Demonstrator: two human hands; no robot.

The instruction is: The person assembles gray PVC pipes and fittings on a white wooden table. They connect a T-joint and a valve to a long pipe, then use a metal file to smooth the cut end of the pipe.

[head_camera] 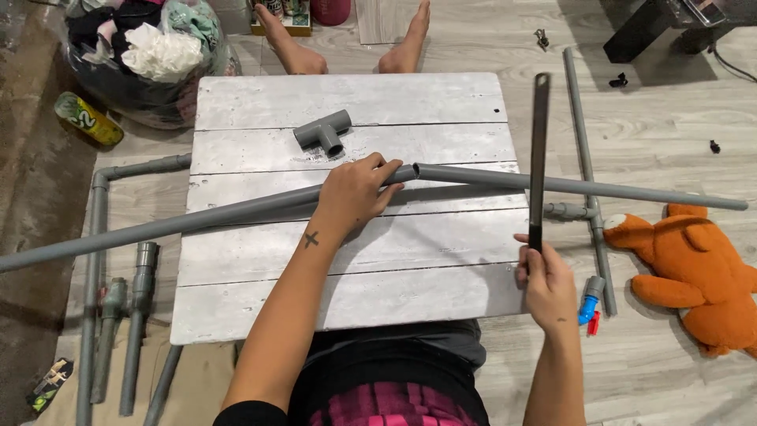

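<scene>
Home floor (plush toy (694,268), laundry bag (150,55))

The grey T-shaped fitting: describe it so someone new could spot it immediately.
Start at the white plank table. Beyond the left hand lies the T-shaped fitting, alone on the boards. Unlike the long grey pipes, it is short, stubby and three-ended.

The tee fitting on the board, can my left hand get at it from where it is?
Probably yes. The tee fitting lies bare on the board just beyond the left hand, nothing between them, but that hand's grip is on the pipe.
</scene>
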